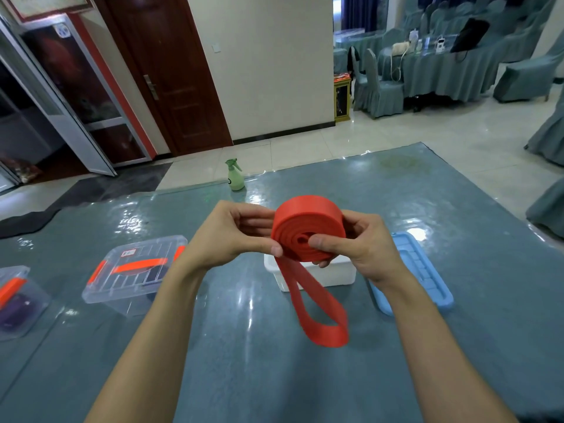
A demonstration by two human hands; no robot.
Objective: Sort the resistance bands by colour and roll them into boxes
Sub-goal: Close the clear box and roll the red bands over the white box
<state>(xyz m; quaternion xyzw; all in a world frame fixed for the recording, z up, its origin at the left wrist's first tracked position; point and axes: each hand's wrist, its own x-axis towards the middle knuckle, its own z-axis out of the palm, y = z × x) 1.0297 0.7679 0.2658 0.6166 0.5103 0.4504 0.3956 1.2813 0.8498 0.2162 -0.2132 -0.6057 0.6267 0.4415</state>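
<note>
**Red band almost rolled, not boxed yet**

My read on progress: at least one colour looks put away, red is mid-roll, and I don't see any more loose bands lying on the table.

Going left to right. At the far left sits a small clear box with an orange latch and something purple inside, most likely a rolled band. Next to it is a bigger clear box, lid on, orange handle, with something dark in it. I honestly can't tell what.

A green spray bottle stands by the table's far edge, unrelated I'd guess.

Then the action. The left hand pinches the coil's rim between thumb and fingers. The right hand has its thumb pressed on the coil's centre, fingers curled round the back. The coil is up in the air over the white box, not in it. Most of it is wound, but a loop of tail hangs down loose, so there are a few turns left before it goes in.

The white box is open, though the hands block its inside. Just to its right lies a blue lid, probably belonging to it.
</note>
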